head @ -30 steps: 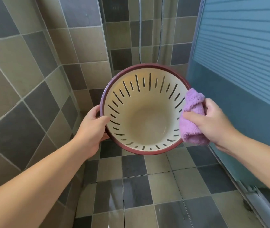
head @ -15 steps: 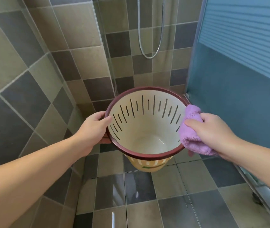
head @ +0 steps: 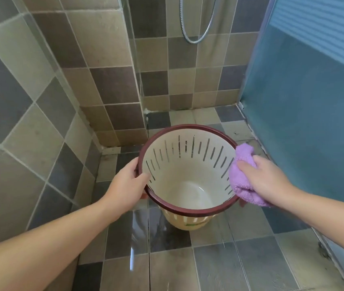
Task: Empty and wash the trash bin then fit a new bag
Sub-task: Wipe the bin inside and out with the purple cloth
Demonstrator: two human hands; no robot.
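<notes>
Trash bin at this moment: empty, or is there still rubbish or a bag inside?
Empty. The trash bin shows bare cream walls and floor right down, with no bag over its dark red rim and no rubbish inside.

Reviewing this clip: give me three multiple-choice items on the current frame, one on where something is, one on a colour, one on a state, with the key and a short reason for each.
1. Where does the purple cloth sit?
A. On the floor tiles
B. At the bin's right rim, in the right hand
C. Hanging on the shower hose

2. What colour is the rim of the trash bin?
A. Dark red
B. Bright green
C. Black

3. What is inside the bin?
A. A fitted bag
B. A heap of rubbish
C. Nothing visible, bare cream walls and base

Key:
1 B: the right hand grips the cloth against the rim's right side.
2 A: a dark red band rings the cream slotted body.
3 C: the interior shows no bag or rubbish; the left hand holds the left rim, thumb inside.
</notes>
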